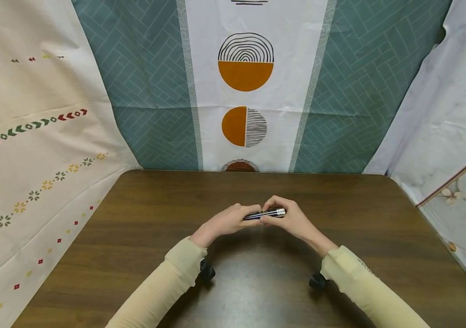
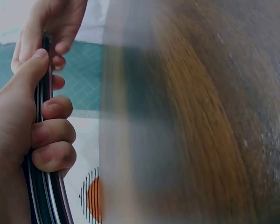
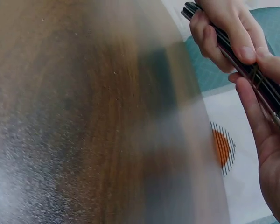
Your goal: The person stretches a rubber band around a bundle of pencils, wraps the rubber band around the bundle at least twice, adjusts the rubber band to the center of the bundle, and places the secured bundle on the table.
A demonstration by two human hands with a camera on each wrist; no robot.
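Both hands hold a bundle of slim dark sticks with pale lengthwise stripes and a silvery right end, raised over the table. My left hand grips the left part; in the left wrist view its fingers curl round the sticks with the thumb along the top. My right hand pinches near the silvery end between thumb and fingers. A thin band crosses the bundle at the right fingertips in the right wrist view. What kind of sticks they are, I cannot tell.
A brown wooden table with rounded far corners lies beneath the hands. Behind it hangs a teal and white patterned cloth. Pale patterned cloths border the left and right sides. Small black devices sit under the wrists.
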